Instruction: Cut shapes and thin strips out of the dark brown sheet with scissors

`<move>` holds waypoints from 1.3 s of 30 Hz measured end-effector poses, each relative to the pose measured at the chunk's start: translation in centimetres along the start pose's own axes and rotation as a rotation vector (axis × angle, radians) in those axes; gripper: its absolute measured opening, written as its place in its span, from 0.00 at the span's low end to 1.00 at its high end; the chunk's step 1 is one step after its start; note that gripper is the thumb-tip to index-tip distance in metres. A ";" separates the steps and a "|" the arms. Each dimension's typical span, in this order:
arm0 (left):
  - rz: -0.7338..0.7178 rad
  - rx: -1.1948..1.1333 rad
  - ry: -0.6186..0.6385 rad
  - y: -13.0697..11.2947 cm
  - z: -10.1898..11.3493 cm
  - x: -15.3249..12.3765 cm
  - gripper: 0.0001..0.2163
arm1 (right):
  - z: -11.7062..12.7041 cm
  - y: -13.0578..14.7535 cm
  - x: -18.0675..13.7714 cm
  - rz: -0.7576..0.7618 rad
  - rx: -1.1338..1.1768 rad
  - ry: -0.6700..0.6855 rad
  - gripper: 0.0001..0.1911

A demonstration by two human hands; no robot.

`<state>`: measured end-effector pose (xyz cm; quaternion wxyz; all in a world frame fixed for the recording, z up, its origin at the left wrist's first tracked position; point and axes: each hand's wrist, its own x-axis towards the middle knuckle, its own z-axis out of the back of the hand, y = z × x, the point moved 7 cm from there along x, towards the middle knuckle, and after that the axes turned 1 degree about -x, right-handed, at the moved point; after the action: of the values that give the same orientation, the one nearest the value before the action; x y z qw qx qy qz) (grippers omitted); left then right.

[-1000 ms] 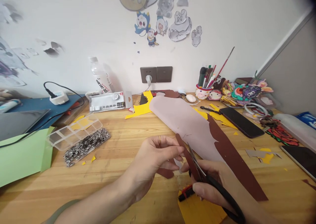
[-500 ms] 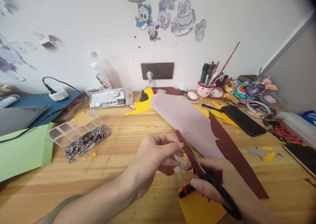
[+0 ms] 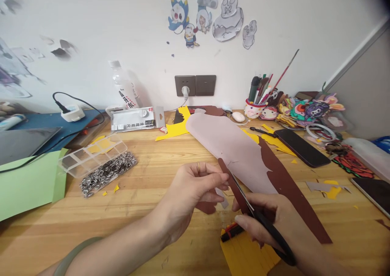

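Two hands meet over the wooden table. Left hand pinches the near edge of a brown sheet backed with pale film, fingers closed on it. Right hand grips black-handled scissors, whose blades lie against that edge. Just below lie a black-and-red marker and yellow paper. Farther left sit metal rings.

Brown sheet with a pale pink backing, black-handled scissors with silver blades. Yellow sheet at six o'clock, a black-and-red pen on it. Light wood desk, green paper at nine o'clock, silver rings, gold ring on the left hand, more yellow scraps at twelve.
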<state>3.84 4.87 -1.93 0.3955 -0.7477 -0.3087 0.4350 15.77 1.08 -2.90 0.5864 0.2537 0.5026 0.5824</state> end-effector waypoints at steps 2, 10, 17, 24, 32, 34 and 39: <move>-0.003 0.007 0.008 0.0 -0.1 0.0 0.11 | 0.1 -0.1 0.0 0.011 0.008 -0.008 0.05; -0.011 0.000 0.019 0.0 -0.1 0.1 0.11 | 0.1 -0.1 0.0 0.036 0.047 -0.013 0.05; -0.015 0.008 0.024 0.0 -0.2 -0.1 0.11 | 0.3 -0.1 0.0 0.026 0.017 -0.043 0.05; 0.000 0.017 0.014 -0.1 -0.2 -0.1 0.11 | 0.5 -0.6 0.0 0.017 0.006 -0.069 0.07; 0.006 0.025 0.033 0.0 -0.2 0.2 0.12 | 2.1 0.5 0.0 0.078 0.114 -0.265 0.05; -0.001 0.029 0.028 -0.1 -0.2 0.2 0.12 | 2.0 0.3 0.0 0.065 0.160 -0.247 0.05; -0.008 0.027 -0.001 -0.2 -0.1 0.2 0.13 | 1.7 -0.3 -0.2 0.039 0.173 -0.170 0.04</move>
<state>3.95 5.09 -1.84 0.4071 -0.7410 -0.3058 0.4378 17.42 1.35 -2.53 0.5913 0.3614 0.4947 0.5245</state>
